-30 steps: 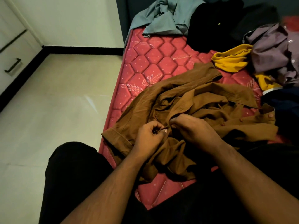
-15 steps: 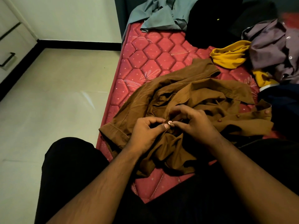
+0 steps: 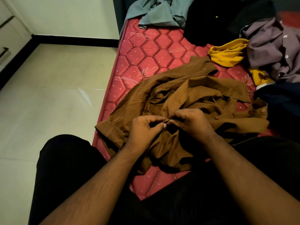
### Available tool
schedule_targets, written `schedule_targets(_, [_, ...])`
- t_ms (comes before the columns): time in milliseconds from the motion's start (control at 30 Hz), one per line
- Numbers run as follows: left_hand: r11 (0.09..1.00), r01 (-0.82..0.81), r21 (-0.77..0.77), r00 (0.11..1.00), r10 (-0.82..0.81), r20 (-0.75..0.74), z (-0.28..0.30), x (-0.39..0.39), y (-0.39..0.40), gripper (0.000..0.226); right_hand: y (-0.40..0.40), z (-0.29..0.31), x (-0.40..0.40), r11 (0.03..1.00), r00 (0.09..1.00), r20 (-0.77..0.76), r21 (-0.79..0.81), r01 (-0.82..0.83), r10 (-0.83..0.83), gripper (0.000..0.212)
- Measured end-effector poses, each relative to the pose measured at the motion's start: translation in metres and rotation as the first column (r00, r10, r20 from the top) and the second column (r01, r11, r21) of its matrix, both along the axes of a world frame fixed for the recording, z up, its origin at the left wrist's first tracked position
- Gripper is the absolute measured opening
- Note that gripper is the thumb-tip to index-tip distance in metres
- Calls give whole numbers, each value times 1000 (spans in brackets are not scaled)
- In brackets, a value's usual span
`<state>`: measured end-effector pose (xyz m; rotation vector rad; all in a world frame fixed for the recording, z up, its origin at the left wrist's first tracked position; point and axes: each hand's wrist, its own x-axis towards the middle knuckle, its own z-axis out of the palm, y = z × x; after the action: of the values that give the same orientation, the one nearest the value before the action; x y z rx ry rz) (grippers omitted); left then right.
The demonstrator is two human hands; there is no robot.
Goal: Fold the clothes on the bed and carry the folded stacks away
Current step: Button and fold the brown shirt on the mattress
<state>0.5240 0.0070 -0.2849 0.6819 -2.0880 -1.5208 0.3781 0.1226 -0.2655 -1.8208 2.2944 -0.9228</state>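
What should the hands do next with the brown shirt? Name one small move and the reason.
Probably finish fastening at the pinch point, then shift along the placket. Both the left hand and right hand pinch the brown shirt front together, fingertips meeting, while the shirt lies crumpled and unfolded on the red mattress, with other buttons showing to the right.

A pale glossy tiled floor (image 3: 48,103) fills the left side of the view, meeting a plain off-white wall (image 3: 68,15) along a black skirting strip (image 3: 76,40) that turns the corner and runs down the left edge. In the upper left corner stands a white cabinet (image 3: 9,34) with a dark bar handle (image 3: 4,51) on its front.
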Motion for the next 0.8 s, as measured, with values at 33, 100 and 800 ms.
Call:
schedule_targets(33, [998, 8, 63, 1000, -9, 15, -1, -1, -2, 23, 0, 0, 1, 1000, 999, -35, -4, -2, 1, 16])
schedule_targets(100, [989, 26, 147, 998, -34, 52, -1, -1, -3, 23, -2, 1, 4, 1000, 997, -81, 10, -4, 5, 17])
schedule_targets(800, [857, 331, -394, 863, -107, 494, 37, 11, -29, 35, 6, 7, -20, 837, 995, 79, 547, 6, -58, 11])
